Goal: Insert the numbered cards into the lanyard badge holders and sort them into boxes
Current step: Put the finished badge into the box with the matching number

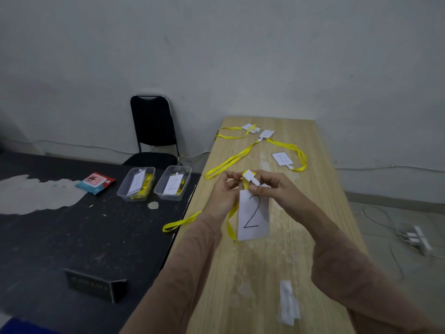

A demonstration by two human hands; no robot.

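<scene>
Looking down through the head camera, both hands meet above a pale wooden bench (265, 266). The left hand (222, 194) and the right hand (271, 186) each hold a closed grip, fingers pinched on the white clip (250, 177) at the top of a badge holder (252, 215), which hangs upright below them and shows a card marked "2". Its yellow lanyard (230, 222) drops beside the holder and trails left over the bench edge. Further back on the wood lie three more badge holders with cards (282, 159), their yellow straps (231, 161) looped around them; their numbers are too small to read. Near the front edge lie some white paper slips (287, 302). To the left stands a dark bench (60, 237) with worn patches, carrying two clear boxes side by side: the left box (122, 194) holds yellow lanyards and a card with a faint mark, the right box (159, 192) a card marked "2". A wipes packet (95, 183) lies left of them, a dark block (96, 284) nearer. A black chair (153, 131) stands by the wall.
</scene>
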